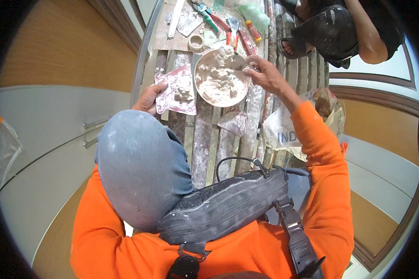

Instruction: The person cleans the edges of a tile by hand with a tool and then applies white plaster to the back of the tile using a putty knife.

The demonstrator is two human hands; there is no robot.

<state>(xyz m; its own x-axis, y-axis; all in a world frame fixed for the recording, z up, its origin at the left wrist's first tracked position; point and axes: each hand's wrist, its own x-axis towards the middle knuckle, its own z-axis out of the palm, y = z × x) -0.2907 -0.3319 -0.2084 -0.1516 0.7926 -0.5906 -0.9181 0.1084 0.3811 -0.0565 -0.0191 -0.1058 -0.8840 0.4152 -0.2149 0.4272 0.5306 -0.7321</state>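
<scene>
My left hand (150, 98) grips the edge of a flat pinkish-red board (174, 79) smeared with white, with a lump of pale plaster (185, 91) on it. Just right of the board sits a round bowl (198, 88) with thick, lumpy white plaster (221, 81) inside. At the bowl's right rim is my right hand (261, 74), its fingers closed. Whatever lies between those fingers is too unclear to name. Both forearms wear orange sleeves.
Plaster-stained slats form the platform (202, 149). Beyond the bowl lie a tape roll (196, 43), green-handled pliers (209, 21), a scraper (234, 25) and a red screwdriver (253, 30). A paper sack (284, 125) stands at right. Another person's leg (328, 30) is at far right.
</scene>
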